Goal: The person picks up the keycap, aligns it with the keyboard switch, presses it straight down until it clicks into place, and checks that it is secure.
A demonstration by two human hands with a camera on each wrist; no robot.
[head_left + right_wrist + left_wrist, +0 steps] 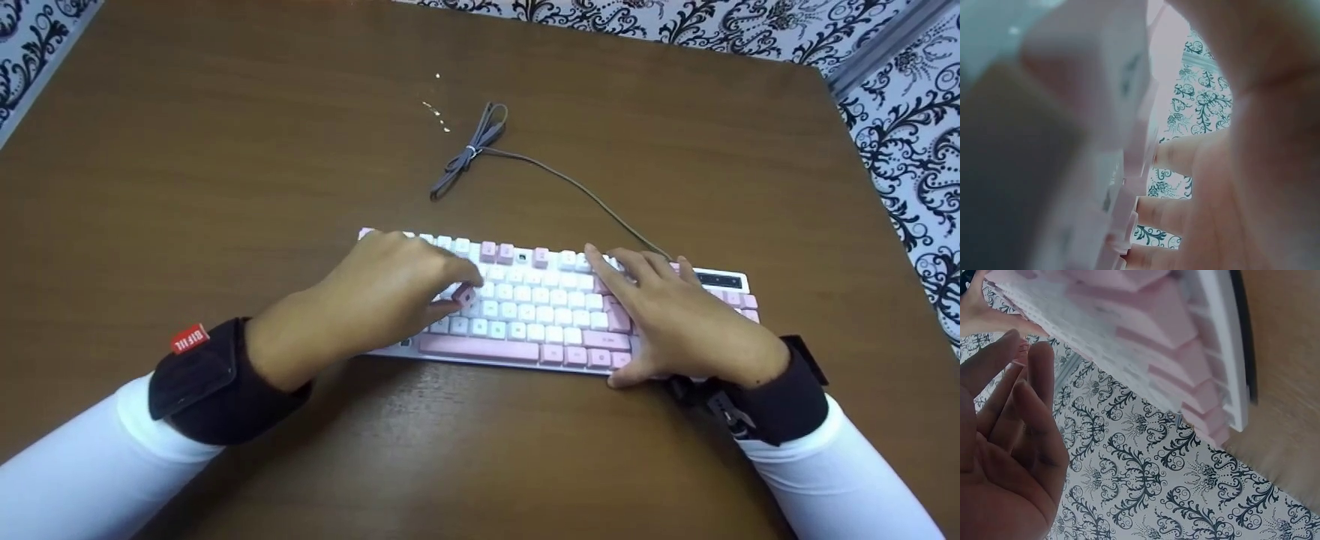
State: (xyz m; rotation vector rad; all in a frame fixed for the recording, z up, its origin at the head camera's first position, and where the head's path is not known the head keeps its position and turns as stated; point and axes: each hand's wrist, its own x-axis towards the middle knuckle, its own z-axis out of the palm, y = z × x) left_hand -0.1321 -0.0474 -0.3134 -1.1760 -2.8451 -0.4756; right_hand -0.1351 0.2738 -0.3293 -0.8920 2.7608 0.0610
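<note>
A white and pink keyboard point(525, 296) lies on the brown table. My left hand point(386, 281) is over the keyboard's left part, pinching a dark pink keycap point(464, 294) between thumb and finger. The left wrist view shows the same hand point(1010, 444) with curled fingers, the pinkish keycap point(1021, 354) at their tips. With fingers spread, my right hand point(671, 319) rests across the keyboard's right part, its thumb at the front edge. In the right wrist view its fingers point(1171, 154) reach along pink keys point(1137, 146), which are partly blurred.
A grey cable point(577, 184) runs from the keyboard's back edge to a tied bundle point(469, 150) farther up the table point(225, 150). Several small pale specks point(437, 114) show left of the bundle. Black-and-white patterned fabric point(907, 150) lies beyond the table's edges.
</note>
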